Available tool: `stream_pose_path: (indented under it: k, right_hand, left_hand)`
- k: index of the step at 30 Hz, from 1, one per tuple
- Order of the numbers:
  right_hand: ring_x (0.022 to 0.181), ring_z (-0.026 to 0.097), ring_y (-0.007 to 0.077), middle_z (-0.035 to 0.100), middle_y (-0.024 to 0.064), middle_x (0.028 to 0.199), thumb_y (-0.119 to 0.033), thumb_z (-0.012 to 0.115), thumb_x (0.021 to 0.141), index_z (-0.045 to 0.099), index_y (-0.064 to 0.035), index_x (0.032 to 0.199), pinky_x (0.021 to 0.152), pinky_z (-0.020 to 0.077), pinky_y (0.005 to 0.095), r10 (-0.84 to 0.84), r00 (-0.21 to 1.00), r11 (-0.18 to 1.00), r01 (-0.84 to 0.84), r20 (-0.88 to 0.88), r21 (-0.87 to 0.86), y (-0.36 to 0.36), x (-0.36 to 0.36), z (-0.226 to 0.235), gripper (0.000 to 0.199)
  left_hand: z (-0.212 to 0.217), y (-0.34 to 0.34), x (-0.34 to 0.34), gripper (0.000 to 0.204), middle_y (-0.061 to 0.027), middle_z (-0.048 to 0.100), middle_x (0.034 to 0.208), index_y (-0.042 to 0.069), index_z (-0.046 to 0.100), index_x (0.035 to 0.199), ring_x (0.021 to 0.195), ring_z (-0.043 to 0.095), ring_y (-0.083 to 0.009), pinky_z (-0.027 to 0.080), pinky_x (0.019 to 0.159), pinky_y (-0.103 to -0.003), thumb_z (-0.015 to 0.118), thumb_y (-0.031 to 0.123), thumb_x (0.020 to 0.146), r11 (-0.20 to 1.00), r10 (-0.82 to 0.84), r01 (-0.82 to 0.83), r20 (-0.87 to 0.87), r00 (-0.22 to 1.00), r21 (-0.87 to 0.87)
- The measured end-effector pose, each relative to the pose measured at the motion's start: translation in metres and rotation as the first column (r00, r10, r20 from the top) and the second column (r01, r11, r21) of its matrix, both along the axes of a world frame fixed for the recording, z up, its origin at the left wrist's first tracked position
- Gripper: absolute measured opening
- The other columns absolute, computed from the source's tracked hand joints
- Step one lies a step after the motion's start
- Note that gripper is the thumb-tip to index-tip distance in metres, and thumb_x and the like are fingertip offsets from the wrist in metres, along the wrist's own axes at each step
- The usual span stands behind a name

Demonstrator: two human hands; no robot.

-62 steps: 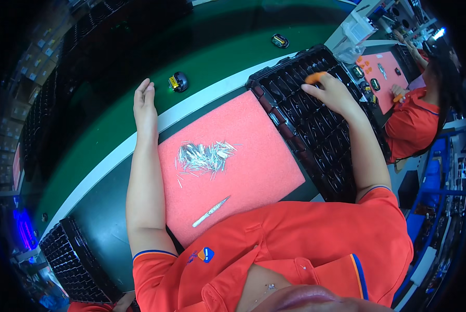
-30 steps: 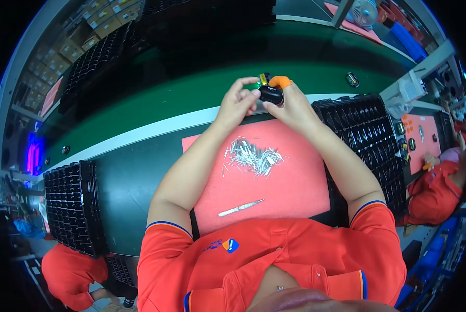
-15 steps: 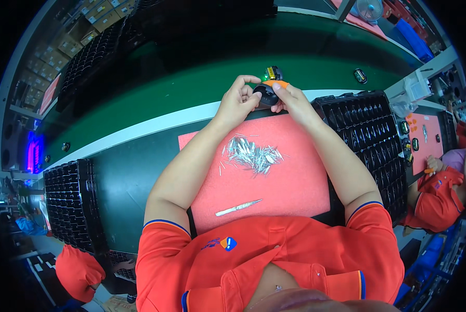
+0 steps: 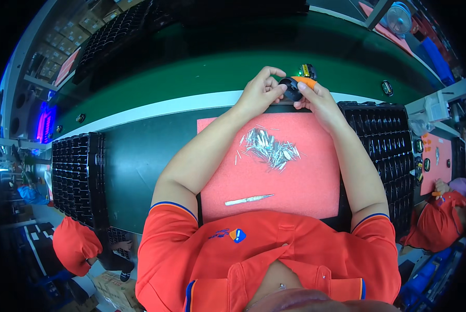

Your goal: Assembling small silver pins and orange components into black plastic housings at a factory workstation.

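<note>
A black, rounded, hollow shell-like part [image 4: 294,94] is held up between my two hands, over the far edge of the pink mat [image 4: 274,182]. My left hand [image 4: 261,93] pinches its left side with thumb and fingers. My right hand [image 4: 318,104] grips the right side, thumb on top. At the right fingertips, an orange piece [image 4: 305,82] lies against the black part; whether it is separate or a finger cover I cannot tell. On the mat below lies a pile of thin, pale slivers [image 4: 269,148]. Closer to me rests a slim white-handled pointed tool [image 4: 248,199].
Beyond my hands, a small device with a yellow label and green light [image 4: 307,71] stands on the green belt [image 4: 217,73]; another small device [image 4: 387,88] is farther right. Black compartment trays stand left [image 4: 74,177] and right [image 4: 381,140]. A co-worker's hand [image 4: 441,187] is at far right.
The whole view has shifted, so the scene sits farther right in the picture. Both hands keep hold of the black part, which looks slightly turned.
</note>
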State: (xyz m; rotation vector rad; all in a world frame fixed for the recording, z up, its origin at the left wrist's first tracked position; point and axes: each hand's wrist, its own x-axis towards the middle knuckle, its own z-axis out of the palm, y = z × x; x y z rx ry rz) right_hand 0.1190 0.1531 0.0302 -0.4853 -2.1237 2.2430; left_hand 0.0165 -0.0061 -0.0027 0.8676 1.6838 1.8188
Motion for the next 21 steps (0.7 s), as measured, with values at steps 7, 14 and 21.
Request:
stream_pose_path:
  k: [7, 14, 21]
  right_hand:
    - [0.07, 0.055, 0.008, 0.057, 0.0012, 0.083, -0.031, 0.052, 0.095, 0.053, -0.0012, 0.119, 0.07, 0.0469, 0.0223, 0.033, 0.999, 0.999, -0.033, 0.025, -0.021, -0.0033, -0.0006, 0.0013, 0.039]
    - [0.067, 0.052, 0.0066, 0.057, -0.0002, 0.082, -0.033, 0.051, 0.095, 0.054, -0.0021, 0.119, 0.068, 0.0455, 0.021, 0.002, 1.0, 1.0, -0.002, -0.002, 0.018, -0.0005, -0.002, 0.0007, 0.039]
    - [0.066, 0.054, 0.0056, 0.059, 0.0006, 0.08, -0.034, 0.053, 0.094, 0.058, -0.003, 0.12, 0.063, 0.044, 0.0197, -0.051, 0.994, 0.991, 0.062, -0.094, 0.121, 0.003, -0.0034, -0.0062, 0.041]
  left_hand:
    - [-0.0003, -0.0036, 0.0006, 0.032, 0.0002, 0.054, 0.077, 0.004, 0.048, 0.121, 0.068, 0.053, -0.0039, 0.046, 0.063, -0.017, 0.058, 0.01, 0.091, 1.0, -0.013, 0.013, 0.015, 1.0, -0.018]
    - [0.0016, -0.0019, 0.0008, 0.034, -0.0017, 0.055, 0.082, 0.005, 0.046, 0.126, 0.072, 0.054, -0.0055, 0.047, 0.067, -0.019, 0.054, 0.011, 0.094, 0.999, -0.037, 0.036, -0.034, 0.999, -0.016]
    - [0.0019, -0.0035, 0.0026, 0.037, -0.0049, 0.057, 0.089, 0.006, 0.043, 0.132, 0.081, 0.056, -0.009, 0.048, 0.077, -0.023, 0.048, 0.011, 0.096, 0.997, -0.071, 0.071, -0.019, 0.997, 0.006]
